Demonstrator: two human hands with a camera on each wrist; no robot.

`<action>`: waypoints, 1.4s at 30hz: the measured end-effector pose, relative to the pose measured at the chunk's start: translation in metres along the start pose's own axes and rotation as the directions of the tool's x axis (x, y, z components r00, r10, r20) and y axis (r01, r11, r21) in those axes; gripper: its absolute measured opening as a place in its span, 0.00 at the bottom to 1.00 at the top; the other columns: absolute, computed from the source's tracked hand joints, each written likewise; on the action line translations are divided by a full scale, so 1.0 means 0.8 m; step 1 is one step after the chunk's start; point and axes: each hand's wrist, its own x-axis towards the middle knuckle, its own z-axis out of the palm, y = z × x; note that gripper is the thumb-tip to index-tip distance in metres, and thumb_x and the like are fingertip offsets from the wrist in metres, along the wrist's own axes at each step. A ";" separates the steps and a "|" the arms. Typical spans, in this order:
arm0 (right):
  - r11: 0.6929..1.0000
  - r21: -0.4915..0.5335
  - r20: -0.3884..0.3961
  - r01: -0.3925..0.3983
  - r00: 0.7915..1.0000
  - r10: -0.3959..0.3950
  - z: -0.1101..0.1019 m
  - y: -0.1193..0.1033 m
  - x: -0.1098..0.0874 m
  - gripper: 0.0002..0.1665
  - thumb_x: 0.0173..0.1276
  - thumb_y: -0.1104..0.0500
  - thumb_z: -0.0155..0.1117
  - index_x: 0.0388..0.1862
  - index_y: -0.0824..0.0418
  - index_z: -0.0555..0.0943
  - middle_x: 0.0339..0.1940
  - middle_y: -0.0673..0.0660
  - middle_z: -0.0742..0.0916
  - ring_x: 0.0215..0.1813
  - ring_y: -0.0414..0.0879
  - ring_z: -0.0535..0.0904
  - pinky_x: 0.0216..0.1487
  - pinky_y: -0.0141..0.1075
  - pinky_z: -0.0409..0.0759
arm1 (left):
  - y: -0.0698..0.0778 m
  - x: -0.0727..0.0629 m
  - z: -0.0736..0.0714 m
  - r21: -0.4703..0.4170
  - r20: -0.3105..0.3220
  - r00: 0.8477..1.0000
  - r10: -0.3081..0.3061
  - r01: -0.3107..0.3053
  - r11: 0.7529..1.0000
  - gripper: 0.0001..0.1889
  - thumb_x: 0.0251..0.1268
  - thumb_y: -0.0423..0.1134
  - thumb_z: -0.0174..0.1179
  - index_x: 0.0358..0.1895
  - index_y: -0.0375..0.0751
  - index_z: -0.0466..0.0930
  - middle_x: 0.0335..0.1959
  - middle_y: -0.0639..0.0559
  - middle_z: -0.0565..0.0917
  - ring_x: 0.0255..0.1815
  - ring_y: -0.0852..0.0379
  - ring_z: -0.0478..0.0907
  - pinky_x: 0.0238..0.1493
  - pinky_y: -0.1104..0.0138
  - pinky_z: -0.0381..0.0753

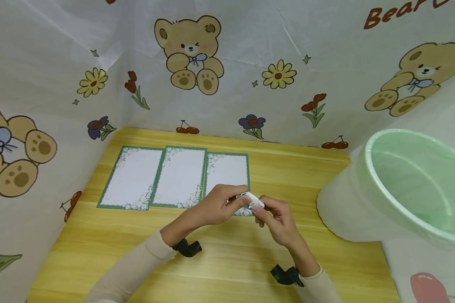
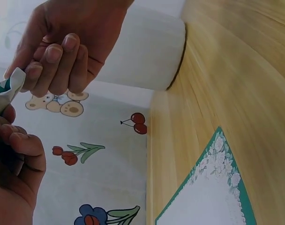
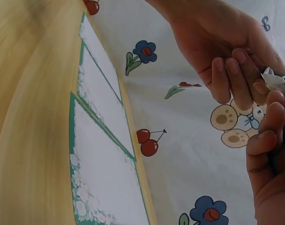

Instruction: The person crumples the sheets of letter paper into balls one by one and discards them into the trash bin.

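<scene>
Pinching a small folded piece of white paper with green showing, with the left hand at one end and the right hand at the other, thumbs pressed against fingers; in the head view, seen over the near right corner of the rightmost of three white rectangular cards with green floral borders. Cannot make out the folds, largely covered by fingertips, and cut off at the left edge of the left wrist view and the right edge of the right wrist view. Cannot see all of the rightmost card either, partly hidden by the hands. Can read "Bear" in reddish-brown lettering, with further writing lost at the top edge. Laid on a yellowish wood-grain tabletop, backed by a white sheet printed with bears and flowers, and flanked on the right by a round white bin with a pale green interior, cut off by the frame.
</scene>
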 end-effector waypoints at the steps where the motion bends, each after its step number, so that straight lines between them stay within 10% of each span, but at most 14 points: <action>1: 1.000 -0.004 0.003 -0.004 1.000 0.004 -0.001 0.000 -0.001 0.20 0.75 0.80 0.54 0.33 0.58 0.80 0.22 0.57 0.80 0.21 0.46 0.74 0.22 0.34 0.78 | 0.000 0.000 0.000 0.004 0.001 1.000 -0.004 0.004 1.000 0.16 0.90 0.44 0.50 0.34 0.48 0.70 0.21 0.56 0.65 0.21 0.70 0.57 0.29 0.74 0.63; 22: 0.973 -0.220 0.075 -0.074 0.993 0.092 -0.040 -0.036 -0.006 0.15 0.75 0.75 0.64 0.36 0.54 0.83 0.25 0.48 0.83 0.27 0.38 0.77 0.31 0.33 0.80 | 0.000 0.009 0.017 -0.045 -0.026 0.999 0.046 -0.047 0.998 0.15 0.90 0.44 0.49 0.36 0.47 0.76 0.22 0.54 0.74 0.23 0.71 0.64 0.26 0.71 0.70; 29: 0.899 -0.435 -0.061 0.045 0.995 -0.079 -0.089 -0.079 -0.021 0.13 0.68 0.74 0.73 0.42 0.57 0.87 0.30 0.48 0.89 0.31 0.32 0.82 0.37 0.25 0.82 | -0.003 0.011 0.026 -0.062 -0.033 0.998 0.047 -0.049 0.997 0.14 0.88 0.38 0.52 0.34 0.47 0.73 0.22 0.55 0.70 0.23 0.71 0.62 0.28 0.73 0.66; 34: 0.892 -0.383 -0.178 0.238 0.929 -0.324 -0.126 -0.128 -0.036 0.02 0.69 0.76 0.70 0.37 0.77 0.84 0.31 0.54 0.89 0.33 0.33 0.83 0.41 0.21 0.82 | -0.005 0.016 0.029 -0.055 -0.040 0.997 0.066 -0.068 0.996 0.15 0.89 0.38 0.51 0.33 0.47 0.72 0.21 0.56 0.68 0.23 0.71 0.60 0.29 0.73 0.65; 38: 0.892 -0.242 -0.353 0.381 0.822 -0.447 -0.155 -0.170 -0.046 0.07 0.66 0.82 0.65 0.31 0.91 0.78 0.31 0.60 0.91 0.32 0.39 0.85 0.35 0.23 0.81 | -0.004 0.022 0.029 -0.044 -0.041 0.997 0.072 -0.074 0.996 0.15 0.89 0.38 0.51 0.34 0.46 0.73 0.21 0.56 0.69 0.22 0.71 0.61 0.28 0.73 0.65; 42: 0.898 -0.291 -0.549 0.329 0.711 -0.439 -0.197 -0.198 -0.064 0.05 0.66 0.84 0.59 0.32 0.92 0.78 0.31 0.58 0.93 0.32 0.40 0.88 0.38 0.24 0.81 | -0.004 0.029 0.028 -0.031 -0.044 0.996 0.077 -0.079 0.996 0.15 0.89 0.39 0.51 0.34 0.47 0.73 0.21 0.56 0.69 0.22 0.70 0.61 0.28 0.74 0.64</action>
